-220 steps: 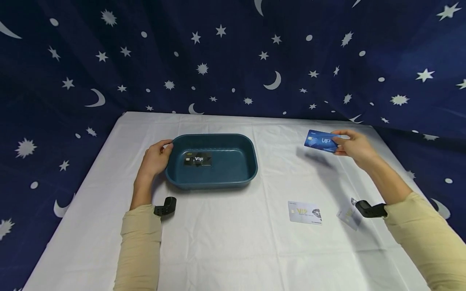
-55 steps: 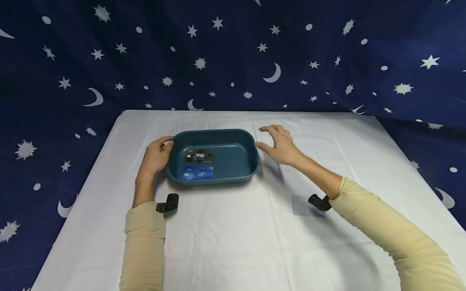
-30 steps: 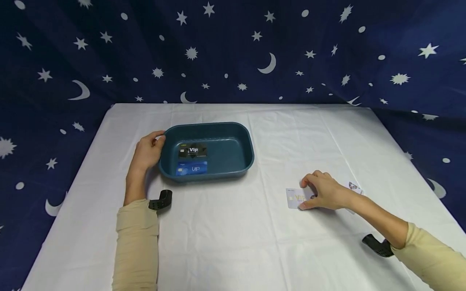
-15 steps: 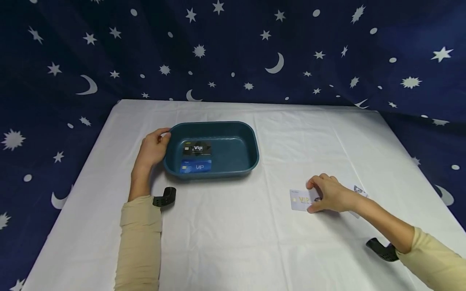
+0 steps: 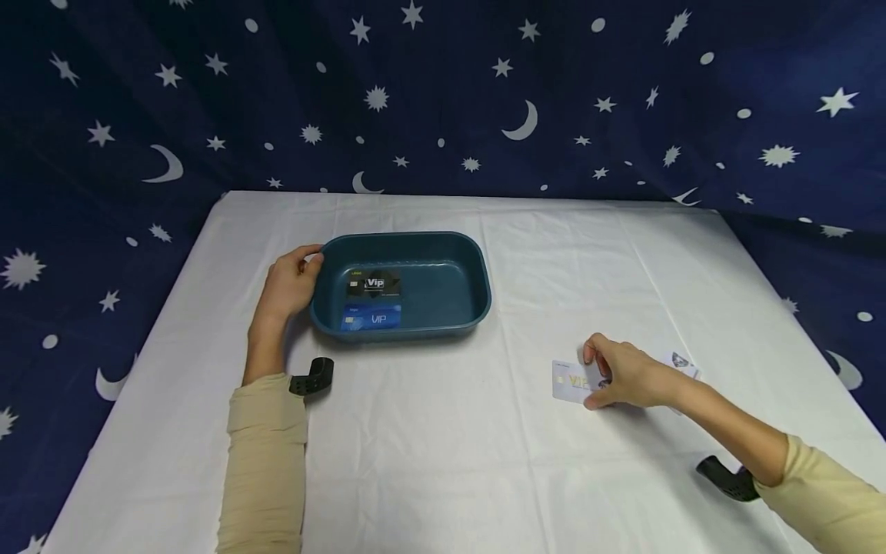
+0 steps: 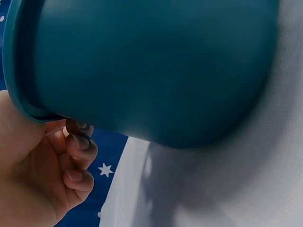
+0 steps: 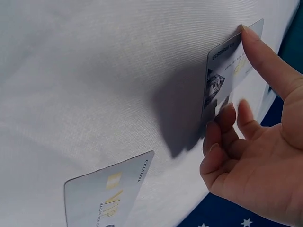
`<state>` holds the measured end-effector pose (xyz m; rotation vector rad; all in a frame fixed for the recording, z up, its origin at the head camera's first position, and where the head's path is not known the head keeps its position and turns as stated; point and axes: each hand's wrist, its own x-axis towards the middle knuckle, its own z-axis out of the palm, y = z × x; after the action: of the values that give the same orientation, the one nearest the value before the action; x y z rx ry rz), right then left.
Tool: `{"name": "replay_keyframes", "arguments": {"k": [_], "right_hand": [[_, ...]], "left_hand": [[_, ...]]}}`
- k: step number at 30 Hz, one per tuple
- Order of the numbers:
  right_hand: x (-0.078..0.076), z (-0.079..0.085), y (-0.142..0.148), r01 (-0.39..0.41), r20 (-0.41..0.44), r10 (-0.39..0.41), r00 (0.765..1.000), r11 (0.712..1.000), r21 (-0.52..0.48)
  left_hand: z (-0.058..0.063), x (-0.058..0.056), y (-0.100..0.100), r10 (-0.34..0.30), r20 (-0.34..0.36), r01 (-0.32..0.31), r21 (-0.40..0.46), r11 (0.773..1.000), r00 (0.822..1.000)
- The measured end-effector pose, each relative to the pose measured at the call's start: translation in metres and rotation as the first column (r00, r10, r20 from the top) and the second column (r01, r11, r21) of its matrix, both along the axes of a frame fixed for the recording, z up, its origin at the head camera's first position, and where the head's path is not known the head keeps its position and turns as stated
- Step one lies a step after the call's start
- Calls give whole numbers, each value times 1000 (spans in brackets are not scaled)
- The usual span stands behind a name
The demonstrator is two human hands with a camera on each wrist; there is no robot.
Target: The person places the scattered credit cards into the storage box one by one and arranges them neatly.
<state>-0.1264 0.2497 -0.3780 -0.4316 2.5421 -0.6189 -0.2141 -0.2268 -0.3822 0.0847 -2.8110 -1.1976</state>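
Note:
My left hand (image 5: pixel 287 285) holds the left end of a teal plastic basin (image 5: pixel 443 332) by its rim, thumb on top and fingers curled below the lip in the left wrist view. Inside the basin lie a black VIP card (image 5: pixel 388 289) and, nearer me, a blue VIP card (image 5: pixel 361 318). Over on the right, my right hand (image 5: pixel 633 375) grips a silver VIP card (image 5: pixel 569 382) across its width. The right wrist view has the thumb on one long edge of that card and curled fingers at the opposite edge, with the card close over the cloth.
Another silver VIP card (image 7: pixel 113 189) lies at an angle on the cloth, partly behind my right hand in the head view. A white tablecloth (image 5: pixel 429 431) covers the table. Behind it hangs a dark blue curtain (image 5: pixel 443 85) with stars and moons.
The blue card, earlier in my right hand, now lies in the basin. My right hand has since gone from the basin's right side to the silver card. My left hand stays at the rim.

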Motion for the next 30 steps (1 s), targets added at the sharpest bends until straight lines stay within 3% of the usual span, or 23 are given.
{"name": "replay_keyframes", "arguments": {"k": [8,16,23,30], "right_hand": [[2,1,0,-20,-71,23,997,999,47],[4,3,2,-11,55,12,998,1000,-24],[0,0,10,-34,19,36,999,997,-74],[-8,-3,18,3,19,-1,1000,993,-121]], "left_hand": [[1,1,0,6,7,-6,1,1000,1000],[1,1,0,2,-7,-2,-3,1000,1000],[2,0,0,0,-3,0,-2,1000,1000],[1,2,-1,-10,3,10,3,1000,1000]]}}
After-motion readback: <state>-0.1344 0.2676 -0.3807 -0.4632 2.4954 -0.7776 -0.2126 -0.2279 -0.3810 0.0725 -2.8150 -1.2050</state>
